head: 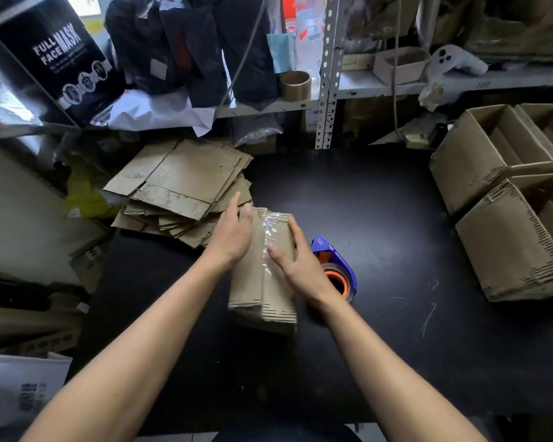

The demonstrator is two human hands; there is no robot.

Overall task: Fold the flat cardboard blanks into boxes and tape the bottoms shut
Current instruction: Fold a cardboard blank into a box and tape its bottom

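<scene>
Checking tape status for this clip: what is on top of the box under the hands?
A strip of clear tape runs along the box seam. The left hand and right hand press flat on it, covering part of the tape.

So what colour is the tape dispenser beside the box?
Blue tape dispenser with an orange hub, seen in the head view.

The box [262, 275] is rough matt corrugated cardboard under a glossy clear tape strip [267, 237]; beside the box, the surface [380, 218] looks smooth, matt black.
</scene>
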